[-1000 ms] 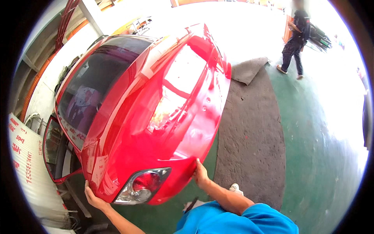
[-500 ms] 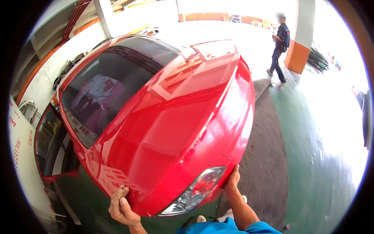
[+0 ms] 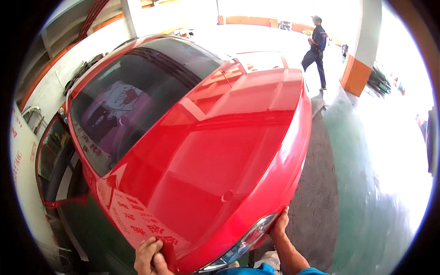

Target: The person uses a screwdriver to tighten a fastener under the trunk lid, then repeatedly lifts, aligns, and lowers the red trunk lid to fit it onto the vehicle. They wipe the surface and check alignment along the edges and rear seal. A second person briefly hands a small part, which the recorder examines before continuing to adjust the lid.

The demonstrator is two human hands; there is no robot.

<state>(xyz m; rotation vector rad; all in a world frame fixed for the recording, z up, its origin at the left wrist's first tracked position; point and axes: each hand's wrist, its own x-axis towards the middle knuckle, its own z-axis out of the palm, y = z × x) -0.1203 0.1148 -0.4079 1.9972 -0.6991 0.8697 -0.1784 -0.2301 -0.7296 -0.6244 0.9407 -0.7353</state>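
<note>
A red car [image 3: 211, 151] fills the middle, its end with a clear-lensed lamp [image 3: 252, 238] nearest me. My left hand [image 3: 151, 257] grips the edge of the red bumper [image 3: 192, 256] at its left end, fingers curled and thumb close beside them. On the other side of the lamp, my right hand [image 3: 280, 224] holds the bumper's outer side; part of its fingers is hidden behind the bodywork. Both forearms come up from the bottom edge, with blue sleeves showing.
At left a red-edged car door [image 3: 57, 158] stands open beside a pale printed sheet [image 3: 23, 160]. A dark mat [image 3: 316, 183] lies on green floor right of the car. Farther back are a person in dark clothes [image 3: 317, 52] and an orange-based pillar [image 3: 360, 68].
The car sits lower in view and reaches farther right; less of the lamp shows. Both hands stay on the bumper. The person at the back has moved left.
</note>
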